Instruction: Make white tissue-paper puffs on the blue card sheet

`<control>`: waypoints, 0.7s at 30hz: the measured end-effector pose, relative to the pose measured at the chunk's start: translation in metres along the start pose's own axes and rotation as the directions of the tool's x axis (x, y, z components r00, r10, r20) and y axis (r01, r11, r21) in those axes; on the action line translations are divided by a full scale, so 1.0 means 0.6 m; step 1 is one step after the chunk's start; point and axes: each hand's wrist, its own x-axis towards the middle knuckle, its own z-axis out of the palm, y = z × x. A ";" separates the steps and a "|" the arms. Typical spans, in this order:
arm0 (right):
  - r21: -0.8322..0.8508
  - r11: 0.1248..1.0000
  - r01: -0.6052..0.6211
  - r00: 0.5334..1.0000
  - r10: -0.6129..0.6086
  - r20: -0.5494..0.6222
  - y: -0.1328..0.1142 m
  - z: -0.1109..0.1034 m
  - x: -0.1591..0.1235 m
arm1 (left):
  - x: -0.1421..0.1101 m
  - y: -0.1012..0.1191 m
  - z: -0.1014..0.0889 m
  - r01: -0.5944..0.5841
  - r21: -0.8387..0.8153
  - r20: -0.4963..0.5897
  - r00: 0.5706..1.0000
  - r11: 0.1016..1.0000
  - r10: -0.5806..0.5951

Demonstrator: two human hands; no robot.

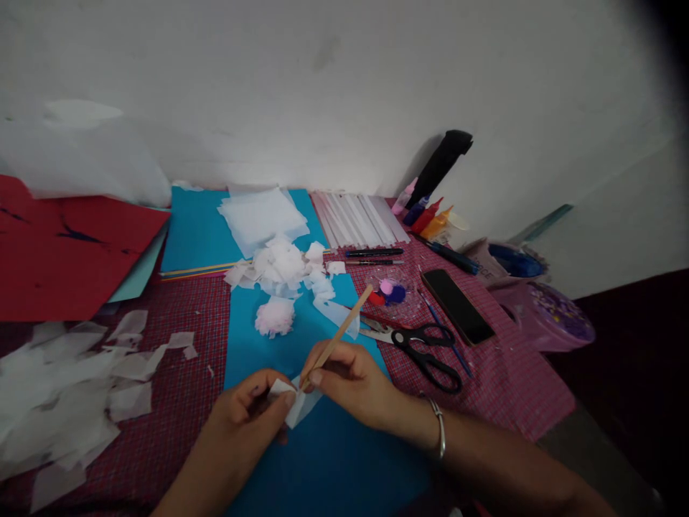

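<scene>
My left hand (255, 413) pinches a small square of white tissue paper (298, 409) above the blue sheet (317, 467). In my right hand (349, 380) is a thin wooden stick (344, 327), slanting up to the right, its lower end touching the tissue paper. Farther up the blue sheet sits a pale pink ruffled tissue pompom (275, 317). Behind it lies a heap of crumpled white tissue pieces (280, 266). To the right of my right hand are black-handled scissors (420, 345), their blades partly over the blue sheet.
Loose tissue squares (69, 395) spread at the left near a red sheet (69, 251). At right lie a phone (457, 305), a paint palette (390, 293), pens (374, 253) and white strips (358, 219). Paint bottles (425, 212) stand by the wall, with pink containers (543, 316) at the far right.
</scene>
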 end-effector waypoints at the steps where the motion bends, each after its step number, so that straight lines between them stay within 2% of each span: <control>1: -0.021 1.000 0.003 1.000 -0.003 -0.005 0.002 0.000 0.000 | -0.001 0.003 0.000 0.005 -0.019 0.017 1.000 1.000 -0.005; 8: -0.108 0.994 0.006 0.998 -0.013 -0.061 0.003 -0.003 0.002 | -0.001 0.007 0.002 0.052 -0.137 0.090 0.995 0.989 -0.040; 15: -0.080 0.997 -0.008 0.996 0.000 -0.093 -0.010 -0.005 0.001 | -0.005 0.009 0.003 0.078 -0.139 0.039 0.997 0.987 -0.074; 21: -0.034 0.999 0.014 0.999 -0.016 -0.050 -0.013 -0.006 0.000 | 0.003 -0.016 -0.004 -0.011 -0.188 0.108 0.994 0.982 0.032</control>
